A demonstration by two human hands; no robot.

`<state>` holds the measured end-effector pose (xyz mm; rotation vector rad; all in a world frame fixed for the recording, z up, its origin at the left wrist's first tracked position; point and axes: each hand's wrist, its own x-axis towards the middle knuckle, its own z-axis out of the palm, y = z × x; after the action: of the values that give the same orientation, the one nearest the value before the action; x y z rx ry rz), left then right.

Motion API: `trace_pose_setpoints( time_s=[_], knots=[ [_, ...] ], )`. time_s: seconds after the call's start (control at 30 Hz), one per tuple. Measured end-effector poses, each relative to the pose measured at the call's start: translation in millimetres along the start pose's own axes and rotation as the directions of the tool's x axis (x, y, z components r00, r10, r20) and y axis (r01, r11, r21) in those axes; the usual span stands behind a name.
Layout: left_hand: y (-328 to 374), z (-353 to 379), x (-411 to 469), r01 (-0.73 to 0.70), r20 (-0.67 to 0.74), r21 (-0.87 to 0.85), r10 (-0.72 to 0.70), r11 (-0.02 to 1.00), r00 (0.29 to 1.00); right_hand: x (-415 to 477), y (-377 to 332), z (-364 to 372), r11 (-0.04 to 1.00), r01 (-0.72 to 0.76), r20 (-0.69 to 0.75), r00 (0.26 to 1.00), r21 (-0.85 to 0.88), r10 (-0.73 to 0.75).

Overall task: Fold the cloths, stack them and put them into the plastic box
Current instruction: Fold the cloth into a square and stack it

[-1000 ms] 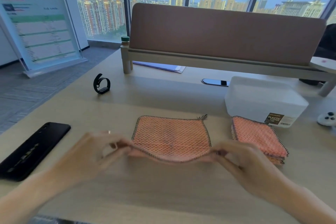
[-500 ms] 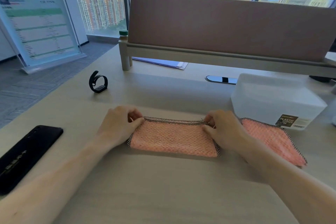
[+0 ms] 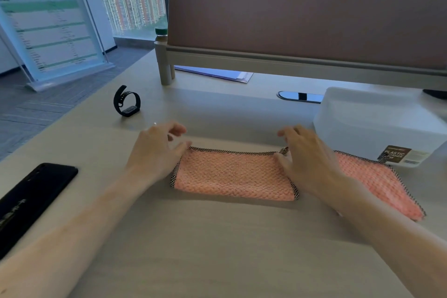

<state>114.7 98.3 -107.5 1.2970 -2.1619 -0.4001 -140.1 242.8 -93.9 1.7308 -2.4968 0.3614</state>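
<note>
An orange cloth (image 3: pixel 232 174) with a black-and-white checked edge lies folded in half on the desk in front of me. My left hand (image 3: pixel 157 150) hovers at its far left corner, fingers spread, thumb touching the edge. At the far right corner my right hand (image 3: pixel 304 159) rests with its fingers apart and grips nothing. A stack of orange cloths (image 3: pixel 377 184) lies to the right, partly hidden by my right forearm. Behind that stack stands the white translucent plastic box (image 3: pixel 372 123), with its lid on.
A black phone (image 3: pixel 31 198) lies at the left edge of the desk. A black wristband (image 3: pixel 127 101) stands further back on the left. A brown divider panel (image 3: pixel 302 19) crosses the back of the desk, with papers (image 3: pixel 217 73) under it.
The near edge of the cloth was lifted and folded over to the far edge, halving it. Both hands then let go of the far corners and opened.
</note>
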Motion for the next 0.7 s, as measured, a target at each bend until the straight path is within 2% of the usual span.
trace_pose_setpoints(
  time_s=[0.07, 0.1, 0.17, 0.2, 0.27, 0.37, 0.53, 0.63, 0.7],
  knots=[
    [25, -3, -5, -0.08, -0.025, 0.01, 0.08, 0.997, 0.996, -1, -25, -5, 0.996, 0.086, -0.076, 0.993, -0.001, -0.086],
    [39, 2, -10, -0.141, 0.026, 0.02, 0.141, 0.99, 0.99, -2, -40, -3, 0.99, 0.137, -0.082, 0.988, 0.032, -0.134],
    [59, 26, -27, -0.286, 0.212, 0.089, 0.262, 0.954, 0.941, -8, -66, 14, 0.974, 0.207, -0.002, 0.978, 0.092, -0.208],
    [60, 41, -36, -0.325, 0.308, 0.145, 0.27, 0.934, 0.912, -13, -72, 26, 0.973, 0.209, 0.069, 0.974, 0.101, -0.216],
    [50, 58, -45, -0.302, 0.391, 0.264, 0.184, 0.916, 0.902, -22, -65, 48, 0.984, 0.17, 0.167, 0.97, 0.049, -0.176],
    [28, 56, -45, -0.284, 0.396, 0.323, 0.143, 0.903, 0.907, -33, -39, 54, 0.995, 0.099, 0.215, 0.972, 0.005, -0.098],
    [-2, 31, -48, -0.203, 0.46, 0.323, 0.034, 0.925, 0.887, -52, -22, 45, 1.0, -0.025, 0.253, 0.967, -0.016, 0.029],
    [-22, 11, -44, -0.146, 0.488, 0.355, -0.05, 0.923, 0.871, -56, -15, 42, 0.998, -0.053, 0.273, 0.961, -0.015, 0.055],
    [-21, -3, -38, -0.018, 0.464, 0.242, -0.099, 0.97, 0.88, -56, -17, 35, 0.998, -0.069, 0.252, 0.965, -0.006, 0.068]
  ],
)
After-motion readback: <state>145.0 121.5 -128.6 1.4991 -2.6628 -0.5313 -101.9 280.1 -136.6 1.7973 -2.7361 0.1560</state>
